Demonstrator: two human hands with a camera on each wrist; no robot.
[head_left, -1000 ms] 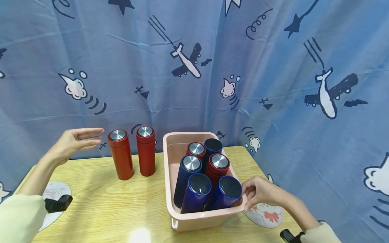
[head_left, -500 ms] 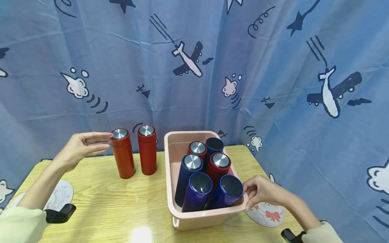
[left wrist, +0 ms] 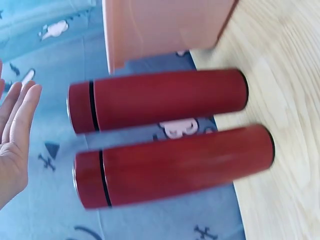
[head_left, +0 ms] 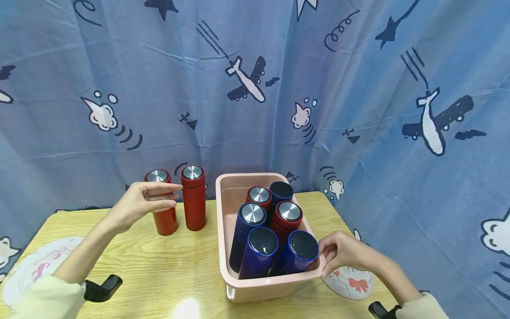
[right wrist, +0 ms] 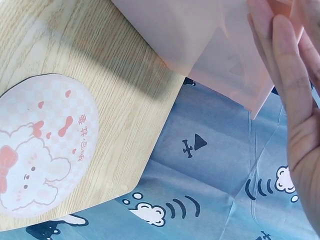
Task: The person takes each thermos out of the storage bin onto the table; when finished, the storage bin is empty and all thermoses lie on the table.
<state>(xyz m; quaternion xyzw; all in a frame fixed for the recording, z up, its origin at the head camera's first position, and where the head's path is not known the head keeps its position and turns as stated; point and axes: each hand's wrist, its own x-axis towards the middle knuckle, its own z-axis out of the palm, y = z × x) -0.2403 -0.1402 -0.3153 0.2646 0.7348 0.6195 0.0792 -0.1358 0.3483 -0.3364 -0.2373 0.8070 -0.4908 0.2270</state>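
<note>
My left hand point(head_left: 139, 204) is in front of a red thermos point(head_left: 166, 225), fingers extended and slightly apart, fingertips close to a second red thermos point(head_left: 194, 208). It holds nothing; the left wrist view shows the hand point(left wrist: 17, 145) apart from both bottles. Both stand upright on the table, with silver-topped lids. To their right, a pink plastic bin point(head_left: 259, 292) contains two red thermoses point(head_left: 288, 212), a dark blue silver-lidded one point(head_left: 252, 214) and several blue black-lidded ones point(head_left: 262, 241). My right hand point(head_left: 345, 250) pinches the bin's near right corner rim between thumb and fingers.
On the wooden table point(head_left: 151, 279) lie a round mat with a rabbit print point(head_left: 352, 283) at the right and a pale round mat point(head_left: 40, 266) at the left. A blue patterned curtain point(head_left: 159, 88) hangs close behind the table.
My left hand has moved right, from left of the red thermoses to in front of the first, nearing the second. The right hand and the bin have stayed put.
</note>
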